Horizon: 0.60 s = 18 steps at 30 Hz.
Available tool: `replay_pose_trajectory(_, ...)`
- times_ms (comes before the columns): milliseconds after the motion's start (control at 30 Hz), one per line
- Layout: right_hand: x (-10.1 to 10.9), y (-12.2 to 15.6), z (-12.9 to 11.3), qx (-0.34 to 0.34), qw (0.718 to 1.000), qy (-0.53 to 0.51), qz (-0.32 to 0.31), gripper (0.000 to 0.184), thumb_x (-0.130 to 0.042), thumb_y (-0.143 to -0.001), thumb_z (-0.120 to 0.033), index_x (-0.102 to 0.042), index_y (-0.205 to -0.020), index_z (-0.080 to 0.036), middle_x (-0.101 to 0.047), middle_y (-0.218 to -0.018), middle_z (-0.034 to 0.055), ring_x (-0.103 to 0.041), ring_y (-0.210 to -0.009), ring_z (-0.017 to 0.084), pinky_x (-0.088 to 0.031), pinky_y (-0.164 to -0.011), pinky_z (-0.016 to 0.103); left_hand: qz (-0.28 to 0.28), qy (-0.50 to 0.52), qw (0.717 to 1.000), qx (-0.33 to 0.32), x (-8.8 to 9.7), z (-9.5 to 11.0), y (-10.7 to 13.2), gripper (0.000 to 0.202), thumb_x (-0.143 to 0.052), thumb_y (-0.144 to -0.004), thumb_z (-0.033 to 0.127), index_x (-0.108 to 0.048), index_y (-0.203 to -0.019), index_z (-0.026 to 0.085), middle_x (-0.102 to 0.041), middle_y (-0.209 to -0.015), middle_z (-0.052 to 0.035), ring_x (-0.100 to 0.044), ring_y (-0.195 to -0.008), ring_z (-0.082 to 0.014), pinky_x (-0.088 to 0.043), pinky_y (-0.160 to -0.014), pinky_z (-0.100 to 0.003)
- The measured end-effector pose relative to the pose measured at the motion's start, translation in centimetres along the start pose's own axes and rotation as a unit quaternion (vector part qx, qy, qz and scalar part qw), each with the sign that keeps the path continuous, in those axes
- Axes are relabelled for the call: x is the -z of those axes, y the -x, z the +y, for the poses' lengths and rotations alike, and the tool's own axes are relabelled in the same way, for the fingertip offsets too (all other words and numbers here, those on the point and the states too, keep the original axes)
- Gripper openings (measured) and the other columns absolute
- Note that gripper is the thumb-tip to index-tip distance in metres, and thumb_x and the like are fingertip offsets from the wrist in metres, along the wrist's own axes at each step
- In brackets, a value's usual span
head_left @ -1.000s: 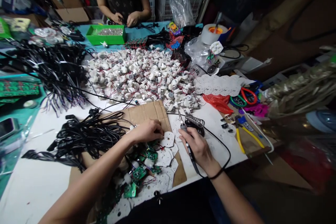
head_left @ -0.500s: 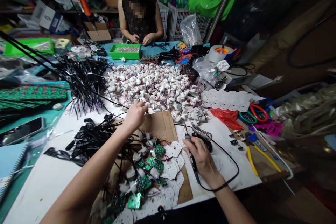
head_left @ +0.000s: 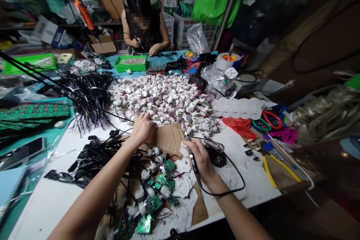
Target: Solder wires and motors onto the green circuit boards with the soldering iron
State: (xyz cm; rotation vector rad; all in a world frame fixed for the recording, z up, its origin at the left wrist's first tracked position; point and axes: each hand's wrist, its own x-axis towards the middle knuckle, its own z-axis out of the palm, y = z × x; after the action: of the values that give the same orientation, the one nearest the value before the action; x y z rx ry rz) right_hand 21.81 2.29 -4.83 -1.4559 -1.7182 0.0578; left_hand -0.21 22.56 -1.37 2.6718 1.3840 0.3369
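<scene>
My right hand (head_left: 201,155) grips a soldering iron (head_left: 194,163) like a pen, its tip pointing away over the edge of the cardboard (head_left: 170,137). My left hand (head_left: 143,129) is closed at the near edge of a heap of small white parts with red wires (head_left: 160,97); what its fingers hold is hidden. Between my forearms lie green circuit boards (head_left: 161,182) wired to white parts, beside white perforated plates (head_left: 182,185). Left of them is a bundle of black cables (head_left: 95,152). A coiled metal iron holder (head_left: 214,144) stands right of the iron.
Yellow-handled pliers (head_left: 281,168) and red-handled scissors (head_left: 272,120) lie at the right. More black cables (head_left: 87,97) and a phone (head_left: 22,153) are at the left. Across the table a co-worker (head_left: 144,26) works behind a green tray (head_left: 131,68). The iron's cord loops beside my right wrist.
My right hand has moved left with the soldering iron, away from the coiled holder. My left hand stays by the heap. The co-worker's hand now holds a thin tool. The view has shifted slightly.
</scene>
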Motion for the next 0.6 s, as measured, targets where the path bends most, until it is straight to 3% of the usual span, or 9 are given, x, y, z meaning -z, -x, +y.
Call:
replay_pose_trajectory(133, -1.1, -0.4, -0.1, -0.025, 1.0, -0.003, -0.012, 0.036, -0.054, -0.101, -0.012, -0.063, -0.133, -0.025, -0.062, -0.11, 0.0082, -0.067, -0.101, 0.023, -0.061, -0.088, 0.034, 0.016, 0.175, 0.981, 0.077, 0.8, -0.8, -0.7, 0.028, -0.065, -0.085, 0.042, -0.08, -0.071, 0.022, -0.074, -0.101, -0.0102, -0.065, -0.103, -0.0268, -0.051, -0.099, -0.041)
replay_pose_trajectory(267, 0.0, 0.2, -1.0, -0.035, 0.999, -0.015, -0.009, 0.028, -0.056, -0.103, -0.016, -0.064, -0.129, -0.024, -0.062, -0.109, 0.0085, -0.066, -0.101, 0.023, -0.06, -0.087, 0.034, -0.053, 0.377, 0.917, 0.121, 3.0, -0.8, -0.6, 0.039, -0.071, -0.078, 0.058, -0.082, -0.074, 0.021, -0.077, -0.12, -0.0122, -0.067, -0.118, -0.0288, -0.049, -0.107, -0.04)
replay_pose_trajectory(333, 0.7, 0.7, -1.6, -0.04, 0.999, -0.023, 0.002, 0.027, -0.056, -0.104, -0.018, -0.064, -0.129, -0.025, -0.062, -0.107, 0.0081, -0.066, -0.1, 0.022, -0.061, -0.087, 0.034, -0.109, 0.424, 0.892, 0.111, 3.9, -0.3, -0.2, 0.047, -0.07, -0.078, 0.065, -0.083, -0.08, 0.02, -0.076, -0.126, -0.0129, -0.064, -0.126, -0.0308, -0.045, -0.114, -0.043)
replay_pose_trajectory(467, 2.2, 2.2, -2.7, -0.054, 0.998, -0.037, 0.013, 0.03, -0.056, -0.104, -0.017, -0.062, -0.132, -0.026, -0.062, -0.107, 0.0077, -0.067, -0.099, 0.021, -0.062, -0.086, 0.033, -0.24, 0.422, 0.873, 0.047, 4.7, 0.3, 0.6, 0.052, -0.068, -0.083, 0.066, -0.082, -0.112, 0.025, -0.072, -0.136, -0.0088, -0.063, -0.131, -0.03, -0.042, -0.119, -0.045)
replay_pose_trajectory(600, 3.7, 4.6, -3.5, -0.06, 0.997, -0.036, 0.023, 0.028, -0.058, -0.102, -0.016, -0.065, -0.128, -0.024, -0.063, -0.106, 0.0081, -0.069, -0.098, 0.021, -0.063, -0.087, 0.033, -0.327, 0.366, 0.869, -0.059, 3.8, 0.3, 1.0, 0.037, -0.067, -0.086, 0.053, -0.084, -0.105, 0.027, -0.07, -0.14, -0.0071, -0.067, -0.125, -0.0298, -0.054, -0.105, -0.038)
